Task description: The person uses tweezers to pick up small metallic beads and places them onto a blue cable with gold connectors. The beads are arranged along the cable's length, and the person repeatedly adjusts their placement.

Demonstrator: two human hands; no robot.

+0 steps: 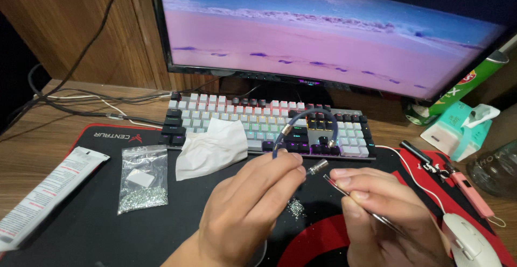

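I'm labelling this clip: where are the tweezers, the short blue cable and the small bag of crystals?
tweezers (344, 194), head view, on the metal shaft.
short blue cable (309, 113), head view, top of its loop.
small bag of crystals (143, 180), head view, bag's middle.

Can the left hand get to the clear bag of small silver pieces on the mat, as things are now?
Probably yes, but not freely. The clear bag lies on the black mat beside the left hand, with nothing between them. However, that hand is pinching a blue cable, so it would likely need to release it first.

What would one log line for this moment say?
left hand: holds short blue cable by metal plug | right hand: holds tweezers at plug | below: small silver pieces on mat
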